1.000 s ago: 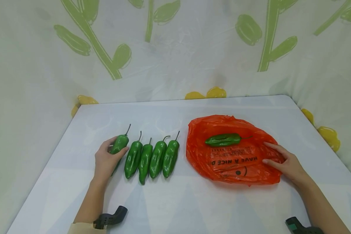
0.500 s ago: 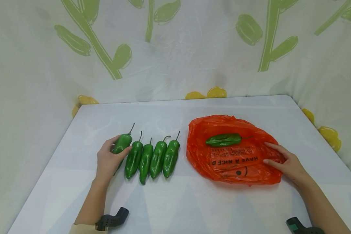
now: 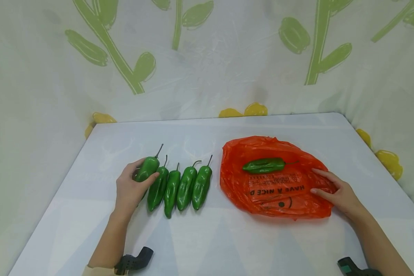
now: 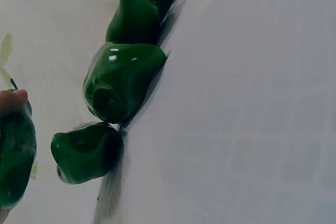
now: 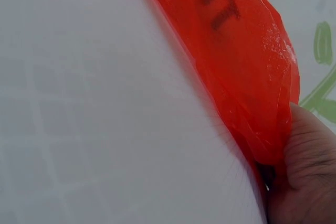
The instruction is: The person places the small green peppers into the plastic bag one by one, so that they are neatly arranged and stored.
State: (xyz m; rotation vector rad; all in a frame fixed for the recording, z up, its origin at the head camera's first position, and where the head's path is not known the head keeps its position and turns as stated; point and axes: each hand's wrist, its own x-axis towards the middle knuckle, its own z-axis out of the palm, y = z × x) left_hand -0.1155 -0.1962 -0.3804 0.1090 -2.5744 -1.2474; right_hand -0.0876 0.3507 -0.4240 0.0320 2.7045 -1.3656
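Note:
In the head view my left hand [image 3: 132, 184] grips a green pepper [image 3: 148, 167] between thumb and fingers, its stem up and to the right. In the left wrist view the held pepper [image 4: 16, 150] appears at the left edge with a fingertip over it. Just right of the hand several green peppers [image 3: 171, 191] lie side by side, stems away from me. On the right, my right hand [image 3: 339, 195] rests on the right edge of a red plastic bag [image 3: 234, 180], thumb and fingers extended and apart. Another green pepper [image 3: 263, 165] lies crosswise on the bag's printed middle.
The white table [image 3: 207, 245] has a pale triangle pattern and its far edge meets a leaf-print curtain [image 3: 220, 76]. Black wrist devices [image 3: 134, 260] are strapped to both forearms.
My left hand has moved a little right and away from me with the pepper, towards the row. My right hand, the bag and the other peppers have stayed in place.

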